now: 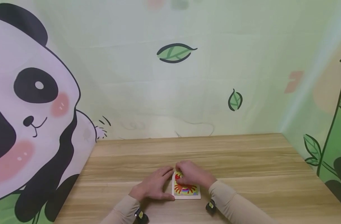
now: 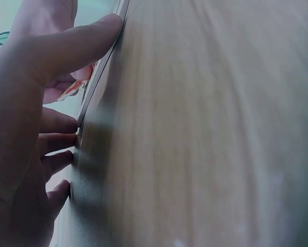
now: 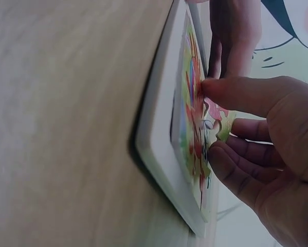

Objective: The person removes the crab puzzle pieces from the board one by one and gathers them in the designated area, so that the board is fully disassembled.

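Note:
A crab jigsaw puzzle (image 1: 184, 189), red on yellow, lies in a white tray (image 1: 188, 197) on the table. My left hand (image 1: 155, 185) rests beside the tray, thumb and fingertips at its left edge, fingers loosely extended. Over the upper part of the picture, my right hand (image 1: 193, 174) pinches a jigsaw piece (image 3: 224, 122) between thumb and fingers. That piece stands tilted up from the picture in the right wrist view, and its reddish edge shows in the left wrist view. The right hand hides the picture's upper right part.
The wood-grain table (image 1: 125, 158) extends around the tray. Behind it hangs a pale green backdrop (image 1: 131, 68) printed with a panda and leaves. Each wrist carries a small black camera, one of them below the right sleeve (image 1: 229, 199).

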`<state>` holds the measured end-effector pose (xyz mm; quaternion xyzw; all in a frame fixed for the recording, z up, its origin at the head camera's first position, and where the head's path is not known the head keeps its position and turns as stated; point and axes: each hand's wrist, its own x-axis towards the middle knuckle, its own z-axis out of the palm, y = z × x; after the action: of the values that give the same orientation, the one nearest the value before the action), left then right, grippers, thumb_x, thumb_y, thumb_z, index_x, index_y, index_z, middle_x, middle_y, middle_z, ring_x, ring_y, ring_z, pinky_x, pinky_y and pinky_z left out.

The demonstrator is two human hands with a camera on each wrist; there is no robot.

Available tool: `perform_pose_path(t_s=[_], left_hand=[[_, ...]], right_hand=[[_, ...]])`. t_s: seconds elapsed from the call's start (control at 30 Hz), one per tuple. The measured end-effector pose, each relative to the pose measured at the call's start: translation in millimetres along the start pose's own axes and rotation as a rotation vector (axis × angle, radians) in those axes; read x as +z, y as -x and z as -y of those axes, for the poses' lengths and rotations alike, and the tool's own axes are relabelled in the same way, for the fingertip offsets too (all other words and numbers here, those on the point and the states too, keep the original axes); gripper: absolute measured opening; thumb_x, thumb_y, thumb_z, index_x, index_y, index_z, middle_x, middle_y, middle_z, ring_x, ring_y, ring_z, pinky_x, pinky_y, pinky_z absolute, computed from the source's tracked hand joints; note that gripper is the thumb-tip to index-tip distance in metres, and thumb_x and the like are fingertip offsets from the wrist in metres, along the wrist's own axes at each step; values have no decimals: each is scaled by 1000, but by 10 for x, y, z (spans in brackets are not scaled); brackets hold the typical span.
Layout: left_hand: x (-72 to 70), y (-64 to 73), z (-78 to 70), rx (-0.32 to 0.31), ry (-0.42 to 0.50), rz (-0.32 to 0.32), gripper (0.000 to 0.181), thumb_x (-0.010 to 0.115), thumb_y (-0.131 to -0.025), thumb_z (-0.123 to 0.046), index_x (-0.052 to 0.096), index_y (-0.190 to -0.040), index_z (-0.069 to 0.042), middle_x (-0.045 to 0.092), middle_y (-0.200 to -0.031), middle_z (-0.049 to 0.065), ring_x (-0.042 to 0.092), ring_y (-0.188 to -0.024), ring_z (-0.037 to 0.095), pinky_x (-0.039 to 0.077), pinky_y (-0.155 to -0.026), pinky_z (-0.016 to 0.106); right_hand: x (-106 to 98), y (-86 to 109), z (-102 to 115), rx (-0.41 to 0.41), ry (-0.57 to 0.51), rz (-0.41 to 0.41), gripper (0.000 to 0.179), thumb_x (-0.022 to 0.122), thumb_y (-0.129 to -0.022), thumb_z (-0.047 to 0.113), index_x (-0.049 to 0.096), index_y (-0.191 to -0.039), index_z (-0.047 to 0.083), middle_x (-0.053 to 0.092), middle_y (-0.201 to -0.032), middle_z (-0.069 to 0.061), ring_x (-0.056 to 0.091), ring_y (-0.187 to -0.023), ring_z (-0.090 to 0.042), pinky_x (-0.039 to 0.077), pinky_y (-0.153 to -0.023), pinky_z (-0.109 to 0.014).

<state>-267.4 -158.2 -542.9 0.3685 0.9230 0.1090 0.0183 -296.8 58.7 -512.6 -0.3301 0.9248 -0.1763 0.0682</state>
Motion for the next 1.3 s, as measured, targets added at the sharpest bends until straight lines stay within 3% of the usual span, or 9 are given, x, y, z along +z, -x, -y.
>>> perform_pose_path(t_s=[0.3,0.63,0.97,1.3], left_hand=[[7,17,-3,5,-9,-12,105,63,-75,-74,36,-150,-6,37,-153,11,39,-139,28,35,-115,43],[24,-1,13,-8,-5,16,107,59,-75,-77,33,-151,-8,33,-156,9,35,-142,27,32,-118,43],[14,16,23,1,-2,4,106,63,-75,-74,34,-150,-6,35,-155,10,34,-142,27,32,-118,42],[18,16,17,0,2,4,105,63,-76,-74,35,-150,-5,35,-155,11,35,-142,27,32,-118,43]], right_hand=[[60,-6,62,22,63,-50,31,78,-76,30,60,-94,14,52,-77,8,48,-67,-7,42,-55,-18],[75,8,101,79,35,-48,34,79,-74,30,61,-97,11,53,-82,5,49,-69,-9,44,-56,-19],[81,6,158,81,46,-75,28,76,-77,30,59,-91,13,50,-77,6,47,-65,-9,42,-52,-20],[113,-4,141,67,33,-124,25,74,-72,24,58,-87,12,51,-77,4,47,-65,-10,41,-52,-20]])
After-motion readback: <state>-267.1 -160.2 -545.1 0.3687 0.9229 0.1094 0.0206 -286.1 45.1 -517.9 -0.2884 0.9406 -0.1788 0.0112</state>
